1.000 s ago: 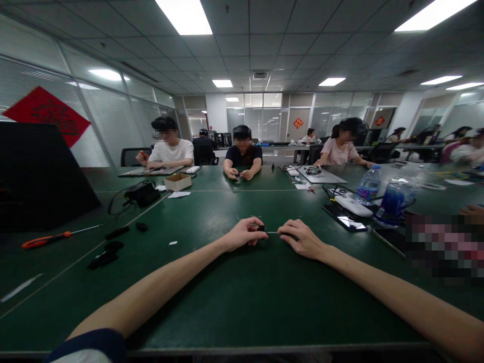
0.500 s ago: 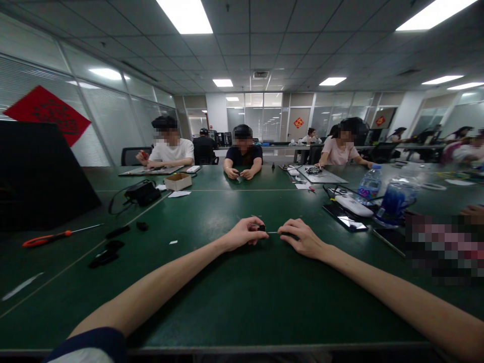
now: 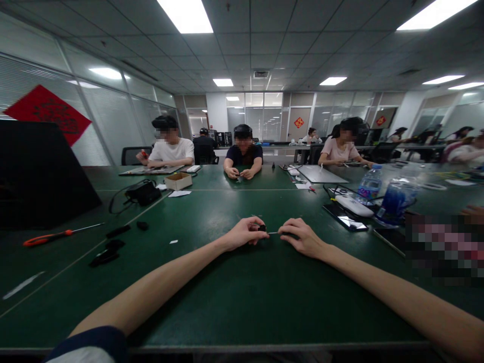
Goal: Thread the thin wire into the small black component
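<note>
Surface (image 3: 242, 302), flat and glossy green, lay beneath the left hand (image 3: 245, 234), pinching a small, blocky black piece (image 3: 262, 228), and the right hand (image 3: 300, 237), gripping a thin, silvery rod (image 3: 273, 233) between them; rod and piece may have touched, and skewed pressure could have made either slip.

The room is covered by a grey panelled ceiling (image 3: 264, 55), into which bright rectangular light panels (image 3: 185, 15) and an air vent (image 3: 260, 74) are set. The left side is closed off by a glass partition (image 3: 102, 118), partly screened by blinds (image 3: 22, 80) and fronted by a large red diamond-shaped decoration (image 3: 56, 113). At the far end, a white pillar (image 3: 217, 112), glazed panes (image 3: 254, 121) and a door (image 3: 295, 113) marked with a smaller red diamond (image 3: 298, 122) are seen. The near space is filled by a green worktop (image 3: 242, 302), crossed by pale seams.
</note>
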`<action>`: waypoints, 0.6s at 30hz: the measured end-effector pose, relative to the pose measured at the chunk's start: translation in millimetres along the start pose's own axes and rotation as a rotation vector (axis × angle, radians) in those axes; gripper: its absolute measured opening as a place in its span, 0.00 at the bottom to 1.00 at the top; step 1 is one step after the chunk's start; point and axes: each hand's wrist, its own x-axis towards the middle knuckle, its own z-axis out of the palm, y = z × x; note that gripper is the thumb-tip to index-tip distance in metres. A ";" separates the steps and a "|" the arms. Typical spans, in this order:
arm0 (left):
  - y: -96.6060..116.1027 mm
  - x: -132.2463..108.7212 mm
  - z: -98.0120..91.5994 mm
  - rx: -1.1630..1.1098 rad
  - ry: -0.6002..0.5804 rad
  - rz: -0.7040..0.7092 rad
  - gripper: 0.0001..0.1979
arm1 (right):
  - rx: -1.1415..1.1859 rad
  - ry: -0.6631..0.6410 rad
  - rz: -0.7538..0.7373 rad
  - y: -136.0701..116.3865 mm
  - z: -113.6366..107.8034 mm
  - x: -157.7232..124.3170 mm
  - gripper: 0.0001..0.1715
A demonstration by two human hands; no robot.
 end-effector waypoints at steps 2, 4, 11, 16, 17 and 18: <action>1.1 -0.5 0.0 0.000 -0.004 -0.005 0.25 | 0.004 0.002 -0.004 0.5 0.2 0.0 0.11; 1.8 -0.9 -0.2 -0.004 -0.008 -0.003 0.24 | 0.015 -0.001 -0.005 1.3 0.7 -0.2 0.11; -0.1 -0.2 -1.1 -0.024 -0.024 0.026 0.23 | 0.017 -0.007 0.007 4.8 2.8 -1.8 0.11; 0.0 -0.2 -0.5 -0.013 -0.009 0.014 0.23 | 0.007 -0.007 0.010 5.7 3.1 -2.5 0.10; 0.2 -0.2 -0.4 -0.016 -0.010 0.014 0.23 | 0.001 -0.009 0.009 5.6 2.9 -2.6 0.11; 0.2 -0.2 -0.3 -0.021 -0.011 0.014 0.23 | -0.006 -0.008 0.008 5.6 2.7 -2.7 0.11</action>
